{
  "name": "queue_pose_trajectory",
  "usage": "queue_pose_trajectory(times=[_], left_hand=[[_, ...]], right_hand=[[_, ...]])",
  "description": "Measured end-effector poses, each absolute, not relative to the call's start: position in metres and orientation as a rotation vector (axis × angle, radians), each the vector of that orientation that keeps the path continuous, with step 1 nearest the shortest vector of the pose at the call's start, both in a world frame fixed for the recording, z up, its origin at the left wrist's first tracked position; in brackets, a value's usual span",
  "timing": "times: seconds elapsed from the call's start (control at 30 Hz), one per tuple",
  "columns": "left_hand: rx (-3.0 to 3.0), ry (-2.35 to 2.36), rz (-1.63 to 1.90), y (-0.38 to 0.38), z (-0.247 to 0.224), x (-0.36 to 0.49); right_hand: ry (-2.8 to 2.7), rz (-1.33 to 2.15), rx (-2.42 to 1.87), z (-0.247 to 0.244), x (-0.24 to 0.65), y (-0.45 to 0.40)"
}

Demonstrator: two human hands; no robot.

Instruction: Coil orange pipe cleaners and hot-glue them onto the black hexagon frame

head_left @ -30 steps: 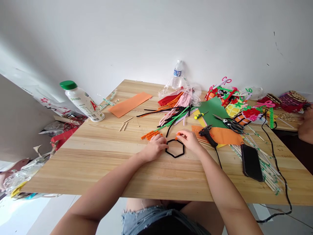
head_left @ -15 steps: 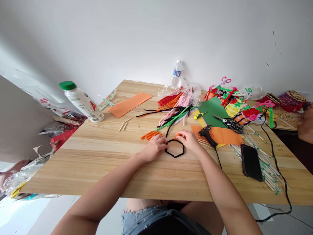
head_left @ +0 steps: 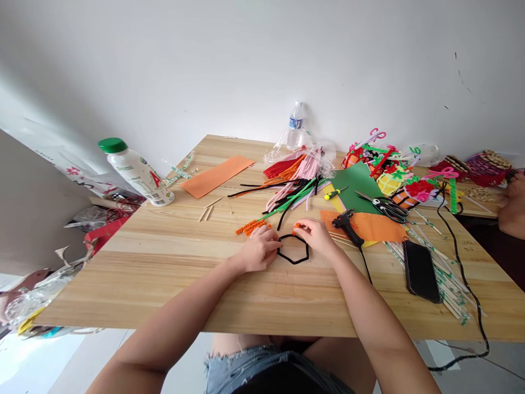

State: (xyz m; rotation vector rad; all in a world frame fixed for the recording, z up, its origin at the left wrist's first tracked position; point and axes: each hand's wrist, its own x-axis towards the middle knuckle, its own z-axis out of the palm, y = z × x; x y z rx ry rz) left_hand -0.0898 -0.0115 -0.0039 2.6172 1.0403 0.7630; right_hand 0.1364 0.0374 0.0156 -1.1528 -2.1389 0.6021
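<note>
A black six-sided ring (head_left: 293, 263) of pipe cleaner lies flat on the wooden table (head_left: 164, 284). My left hand (head_left: 259, 249) is closed at the ring's left side, its fingertips on the black edge. At the upper right side, my right hand (head_left: 314, 235) pinches a small orange piece (head_left: 296, 225) against or just above the ring. Coiled orange pipe cleaners (head_left: 248, 226) with a green stem lie just beyond my left hand. Loose black, green and pink pipe cleaners (head_left: 287, 197) spread out behind both hands.
Right of my hands are a glue gun (head_left: 348, 225), scissors (head_left: 388, 208), a phone (head_left: 422, 272) and wrapped sticks (head_left: 451, 290). A white bottle (head_left: 137, 172) stands left, a water bottle (head_left: 296, 125) at the back. Another person's arm (head_left: 512, 210) shows at the far right.
</note>
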Motion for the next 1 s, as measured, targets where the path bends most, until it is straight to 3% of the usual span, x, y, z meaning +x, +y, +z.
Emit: queue_pose_trajectory(times=[1.0], left_hand=[[2.671, 1.024, 0.737, -0.011, -0.006, -0.089]], right_hand=[[-2.204, 0.759, -1.085, 0.03, 0.136, 0.033]])
